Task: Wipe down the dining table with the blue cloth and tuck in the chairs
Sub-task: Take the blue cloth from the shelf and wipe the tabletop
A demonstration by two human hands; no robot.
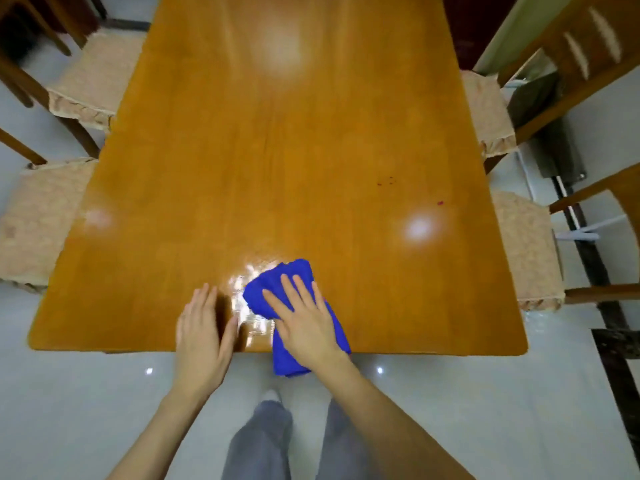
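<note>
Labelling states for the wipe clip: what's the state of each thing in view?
blue cloth: bunched, pressed on the table, overhanging its near edge.
right hand: flat, fingers straight, pressing the cloth.
left hand: flat on the table, holds nothing.
dining table: wet sheen by the cloth, red specks at right.
chairs: four, seats showing, not tucked.

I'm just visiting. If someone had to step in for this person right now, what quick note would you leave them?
Right hand: flat, fingers straight, pressing the blue cloth at the near edge of the dining table; part of the cloth hangs over that edge.
Left hand: open, flat on the table beside the cloth.
Done: a wet patch shines just left of the cloth.
Left: the rest of the top looks unwiped, and small red specks sit toward the right side. The four chairs, two per side, show seat cushions beyond the table, so they probably need tucking in.
</note>
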